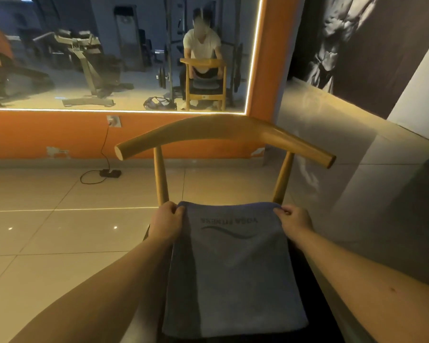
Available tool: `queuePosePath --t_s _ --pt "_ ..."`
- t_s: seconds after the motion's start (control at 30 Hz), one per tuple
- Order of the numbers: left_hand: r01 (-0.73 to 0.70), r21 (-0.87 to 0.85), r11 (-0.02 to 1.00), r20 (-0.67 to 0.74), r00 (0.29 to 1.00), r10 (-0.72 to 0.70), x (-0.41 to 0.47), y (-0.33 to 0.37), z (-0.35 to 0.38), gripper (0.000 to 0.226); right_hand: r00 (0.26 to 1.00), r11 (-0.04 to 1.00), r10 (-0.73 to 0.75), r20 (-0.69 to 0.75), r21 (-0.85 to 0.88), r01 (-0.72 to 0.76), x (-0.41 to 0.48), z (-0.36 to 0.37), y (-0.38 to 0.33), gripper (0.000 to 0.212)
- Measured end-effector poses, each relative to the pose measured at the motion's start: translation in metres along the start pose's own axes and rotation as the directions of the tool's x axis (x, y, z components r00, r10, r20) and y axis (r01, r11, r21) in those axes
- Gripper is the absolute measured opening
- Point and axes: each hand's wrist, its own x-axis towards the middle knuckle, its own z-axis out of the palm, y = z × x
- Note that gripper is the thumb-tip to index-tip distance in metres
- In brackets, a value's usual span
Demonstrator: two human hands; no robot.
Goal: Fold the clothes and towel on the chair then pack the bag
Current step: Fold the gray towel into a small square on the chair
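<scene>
While the blue towel (233, 268) lies flat on the seat of the wooden chair (223, 129), the left hand (165, 224) and right hand (295, 219) each pinch a corner nearest the chair's backrest, and the bag (159, 103), seen only in the mirror (60, 78) beside the chair, hides its contents.

The scene is dim and yellow-tinted, lit mostly by the LED strip (255, 58) edging the mirror (85, 78). Its glow spreads over the floor tiles (60, 231) and comes back off them as a thin bright line and two small glints. A soft-edged shadow darkens the left side of the towel (233, 268), and the right side of the picture falls off into grey gloom. The wide lens bows the chair's back rail (221, 131) and tilts the walls toward the edges, while the mirror's reflection looks hazy and the whole picture slightly soft.
</scene>
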Motion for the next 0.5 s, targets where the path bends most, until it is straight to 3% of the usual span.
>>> queuePosePath --t_s 0.23,0.4,0.5 --pt "0.021 0.105 0.994 -0.026 1.0 -0.018 0.054 -0.028 0.042 0.022 0.999 0.995 -0.018 -0.03 -0.099 0.015 0.055 0.041 0.023 0.013" --pt "-0.093 0.326 0.941 0.013 0.995 0.094 0.072 -0.042 0.056 0.023 0.998 0.965 -0.025 -0.058 -0.261 0.009 0.074 0.064 0.046 0.018" --pt "-0.138 0.432 0.891 0.077 0.99 0.116 0.078 -0.038 0.061 0.019 0.997 0.925 0.049 -0.052 -0.374 -0.065 0.08 0.07 0.044 0.022"
